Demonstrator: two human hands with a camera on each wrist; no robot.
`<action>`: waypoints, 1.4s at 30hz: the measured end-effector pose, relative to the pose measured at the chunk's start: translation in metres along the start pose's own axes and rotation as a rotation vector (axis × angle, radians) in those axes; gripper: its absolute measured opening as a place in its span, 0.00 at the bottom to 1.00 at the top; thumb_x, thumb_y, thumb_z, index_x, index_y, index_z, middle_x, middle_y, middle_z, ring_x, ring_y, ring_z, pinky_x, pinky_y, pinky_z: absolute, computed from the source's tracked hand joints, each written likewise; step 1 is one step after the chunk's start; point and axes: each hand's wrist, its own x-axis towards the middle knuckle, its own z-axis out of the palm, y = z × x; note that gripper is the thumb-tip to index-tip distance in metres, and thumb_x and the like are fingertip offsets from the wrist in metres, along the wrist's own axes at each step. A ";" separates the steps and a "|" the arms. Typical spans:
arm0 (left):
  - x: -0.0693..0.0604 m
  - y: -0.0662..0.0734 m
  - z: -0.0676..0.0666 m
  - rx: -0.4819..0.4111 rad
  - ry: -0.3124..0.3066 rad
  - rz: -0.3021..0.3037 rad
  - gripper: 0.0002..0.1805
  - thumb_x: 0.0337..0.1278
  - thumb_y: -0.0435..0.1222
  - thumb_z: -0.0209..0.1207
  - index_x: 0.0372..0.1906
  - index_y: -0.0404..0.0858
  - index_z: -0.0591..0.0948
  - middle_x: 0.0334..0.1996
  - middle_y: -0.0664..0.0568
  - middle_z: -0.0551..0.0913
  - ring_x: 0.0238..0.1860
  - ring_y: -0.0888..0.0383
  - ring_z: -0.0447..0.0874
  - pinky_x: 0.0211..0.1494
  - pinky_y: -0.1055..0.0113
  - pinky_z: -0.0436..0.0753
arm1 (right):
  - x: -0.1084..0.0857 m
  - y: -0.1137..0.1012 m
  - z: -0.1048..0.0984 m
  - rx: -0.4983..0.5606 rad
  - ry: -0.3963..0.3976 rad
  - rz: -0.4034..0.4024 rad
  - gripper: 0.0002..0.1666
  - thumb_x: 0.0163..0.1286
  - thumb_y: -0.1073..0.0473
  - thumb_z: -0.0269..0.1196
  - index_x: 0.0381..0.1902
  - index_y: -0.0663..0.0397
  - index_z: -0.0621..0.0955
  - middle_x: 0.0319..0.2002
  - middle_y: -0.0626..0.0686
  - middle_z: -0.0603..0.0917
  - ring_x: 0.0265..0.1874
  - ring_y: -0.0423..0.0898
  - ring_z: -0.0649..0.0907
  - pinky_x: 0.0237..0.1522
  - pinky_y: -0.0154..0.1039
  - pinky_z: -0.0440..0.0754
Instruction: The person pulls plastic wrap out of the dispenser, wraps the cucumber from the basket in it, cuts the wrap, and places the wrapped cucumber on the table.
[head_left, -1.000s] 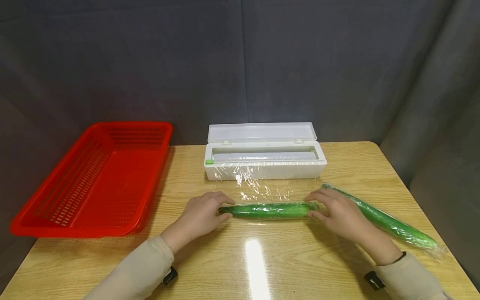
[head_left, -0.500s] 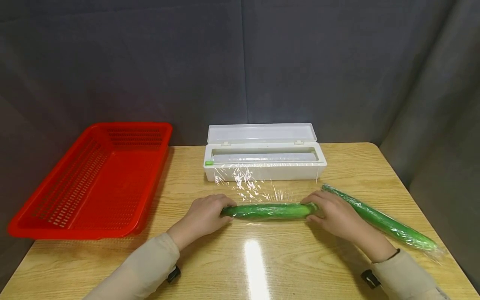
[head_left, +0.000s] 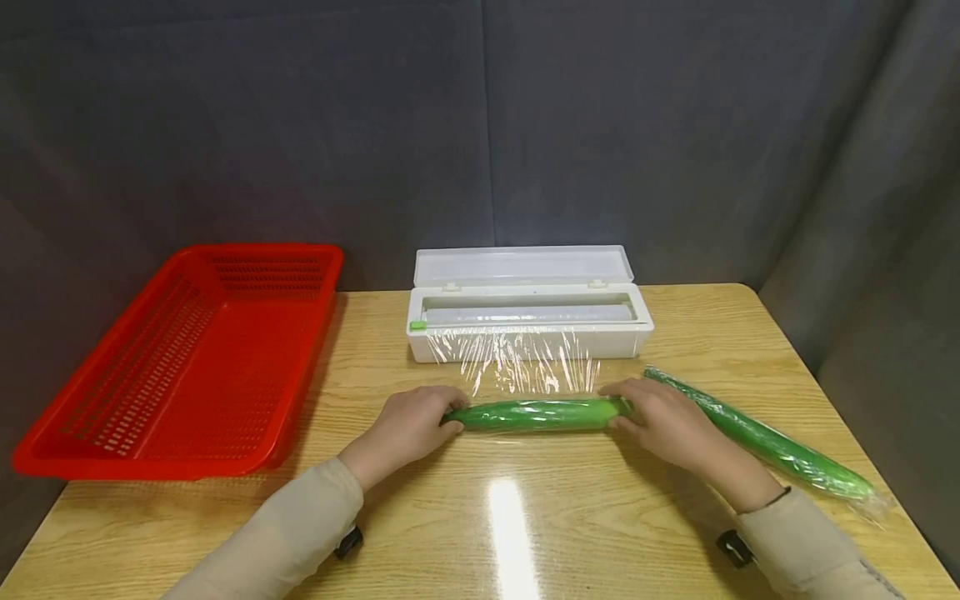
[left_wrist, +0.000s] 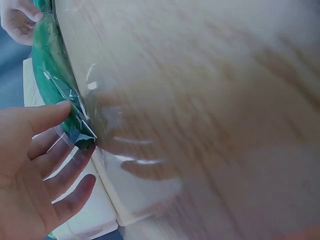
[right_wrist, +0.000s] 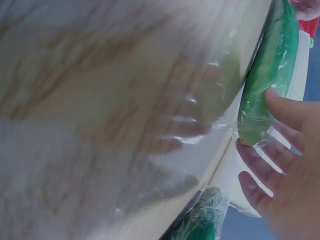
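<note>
A green cucumber [head_left: 536,414] lies crosswise above the table's middle, covered by clear plastic wrap. My left hand [head_left: 411,425] pinches its darker left end between thumb and fingers. At the paler right end, my right hand [head_left: 663,421] grips it the same way. Creased plastic wrap [head_left: 513,367] stretches from the white dispenser [head_left: 532,342] to the cucumber. In the left wrist view the left thumb [left_wrist: 55,114] presses film against the cucumber [left_wrist: 50,75]. The right wrist view shows the right thumb [right_wrist: 280,105] on the cucumber [right_wrist: 267,75], fingers beneath.
A second wrapped cucumber [head_left: 780,446] lies slanted at the right, close to the right forearm. The red basket [head_left: 300,417] stands on the left. The dispenser's lid [head_left: 525,265] is raised at the back, near the dark curtain [head_left: 480,125].
Both hands and the cucumber have shifted slightly toward the dispenser. The cucumber has turned a little, and the film in front of the dispenser shows longer straight creases.
</note>
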 end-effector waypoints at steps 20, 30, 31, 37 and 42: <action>0.001 -0.006 -0.002 0.132 0.038 0.042 0.17 0.63 0.44 0.65 0.54 0.45 0.85 0.40 0.58 0.83 0.40 0.58 0.82 0.41 0.55 0.79 | 0.004 -0.002 0.002 -0.102 0.038 0.015 0.21 0.67 0.60 0.67 0.56 0.63 0.82 0.52 0.61 0.82 0.53 0.59 0.80 0.60 0.60 0.71; -0.005 -0.004 -0.012 0.149 0.099 0.028 0.16 0.62 0.44 0.65 0.53 0.46 0.85 0.51 0.56 0.85 0.53 0.53 0.82 0.50 0.50 0.80 | 0.000 -0.008 -0.006 -0.107 0.137 -0.051 0.22 0.62 0.62 0.71 0.54 0.60 0.83 0.51 0.58 0.82 0.52 0.57 0.80 0.54 0.58 0.75; -0.006 -0.002 -0.012 0.156 0.108 0.040 0.16 0.61 0.44 0.66 0.53 0.46 0.85 0.51 0.56 0.84 0.53 0.53 0.82 0.50 0.50 0.80 | 0.000 -0.008 -0.006 -0.107 0.154 -0.075 0.21 0.60 0.63 0.72 0.52 0.59 0.84 0.50 0.57 0.83 0.51 0.57 0.80 0.53 0.57 0.76; -0.007 0.012 -0.012 0.178 0.093 0.115 0.15 0.60 0.43 0.67 0.51 0.45 0.86 0.47 0.54 0.85 0.50 0.52 0.82 0.49 0.51 0.81 | 0.001 -0.013 -0.001 -0.141 0.185 -0.167 0.18 0.54 0.66 0.75 0.44 0.59 0.86 0.44 0.54 0.85 0.45 0.53 0.82 0.51 0.53 0.78; -0.003 0.015 -0.008 0.194 0.072 0.100 0.17 0.59 0.43 0.68 0.52 0.45 0.85 0.46 0.54 0.84 0.48 0.53 0.82 0.47 0.53 0.81 | 0.004 -0.013 0.003 -0.156 0.130 -0.124 0.25 0.54 0.64 0.76 0.51 0.61 0.84 0.48 0.56 0.85 0.49 0.55 0.81 0.54 0.55 0.77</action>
